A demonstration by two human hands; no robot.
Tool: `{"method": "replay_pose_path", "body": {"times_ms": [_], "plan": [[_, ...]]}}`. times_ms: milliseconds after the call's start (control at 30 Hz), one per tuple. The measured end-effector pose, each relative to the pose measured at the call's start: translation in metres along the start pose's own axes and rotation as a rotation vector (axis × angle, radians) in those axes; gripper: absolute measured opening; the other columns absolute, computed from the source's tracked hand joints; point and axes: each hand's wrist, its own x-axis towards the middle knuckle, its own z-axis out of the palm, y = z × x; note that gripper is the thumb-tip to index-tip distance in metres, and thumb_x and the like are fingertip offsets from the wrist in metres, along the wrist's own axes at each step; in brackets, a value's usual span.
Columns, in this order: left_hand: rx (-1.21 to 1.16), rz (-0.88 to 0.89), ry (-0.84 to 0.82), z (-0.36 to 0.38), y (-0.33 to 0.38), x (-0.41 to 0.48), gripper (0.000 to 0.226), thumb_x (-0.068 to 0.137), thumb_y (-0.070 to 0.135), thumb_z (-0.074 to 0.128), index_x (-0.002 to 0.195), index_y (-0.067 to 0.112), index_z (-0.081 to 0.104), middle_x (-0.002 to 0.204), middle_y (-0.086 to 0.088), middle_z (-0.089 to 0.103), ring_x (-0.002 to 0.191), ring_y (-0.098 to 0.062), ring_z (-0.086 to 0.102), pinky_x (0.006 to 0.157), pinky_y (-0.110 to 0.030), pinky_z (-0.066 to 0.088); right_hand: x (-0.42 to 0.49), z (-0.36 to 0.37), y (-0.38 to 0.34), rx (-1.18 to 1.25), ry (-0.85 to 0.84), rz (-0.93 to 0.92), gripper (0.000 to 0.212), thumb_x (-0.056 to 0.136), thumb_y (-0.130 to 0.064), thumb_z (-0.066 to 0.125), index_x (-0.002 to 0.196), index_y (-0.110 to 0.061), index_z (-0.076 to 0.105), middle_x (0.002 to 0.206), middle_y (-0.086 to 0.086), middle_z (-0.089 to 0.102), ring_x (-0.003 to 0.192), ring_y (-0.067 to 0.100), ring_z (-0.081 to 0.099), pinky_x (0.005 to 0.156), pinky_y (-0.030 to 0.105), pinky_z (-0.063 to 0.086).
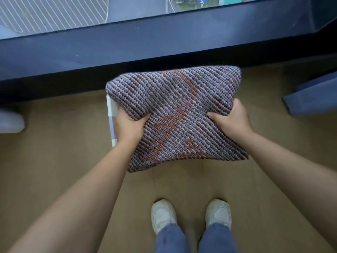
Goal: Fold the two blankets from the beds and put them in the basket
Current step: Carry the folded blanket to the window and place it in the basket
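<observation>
Head view: folded blanket (175, 115) held, long axis left-right.

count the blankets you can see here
1. A folded knit blanket, gripped by the left hand and right hand, above a white basket edge. A second blanket may be hidden under it.

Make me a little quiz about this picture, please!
1. True or false: the blanket is folded.
2. Which grips the blanket? A) only the left hand B) only the right hand C) both hands
3. Fill in: the shoes are ____ in colour.

Key: 1 true; 2 C; 3 white.
</observation>
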Motion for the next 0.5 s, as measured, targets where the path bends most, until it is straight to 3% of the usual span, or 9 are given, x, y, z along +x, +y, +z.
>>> {"method": "replay_pose_path", "body": {"times_ms": [267,400,500], "plan": [[0.184,0.028,0.06,0.006,-0.042,0.039,0.059,0.067,0.035,0.079,0.115,0.022,0.049,0.119,-0.002,0.06,0.112,-0.023,0.054,0.089,-0.028,0.037,0.039,0.046,0.002,-0.102,-0.007,-0.021,0.053,0.073,-0.039,0.075,0.112,-0.018,0.047,0.118,0.004,0.062,0.108,0.027,0.057,0.087,0.037,0.046],[0.356,-0.027,-0.026,0.019,-0.062,0.047,0.068,0.071,0.037,0.077,0.122,0.007,0.043,0.123,-0.013,0.05,0.118,-0.03,0.048,0.101,-0.039,0.038,0.04,0.065,0.018,-0.22,-0.017,0.053,0.055,0.075,-0.041,0.072,0.114,-0.013,0.043,0.121,0.008,0.06,0.109,0.032,0.057,0.087,0.039,0.046],[0.485,-0.133,-0.121,0.023,-0.065,0.044,0.089,0.073,0.042,0.074,0.137,0.003,0.026,0.135,-0.018,0.037,0.127,-0.035,0.038,0.109,-0.047,0.031,0.041,0.072,0.022,-0.294,-0.158,0.23,0.07,0.076,-0.04,0.072,0.126,-0.007,0.036,0.129,0.013,0.053,0.115,0.035,0.052,0.091,0.04,0.044]]}}
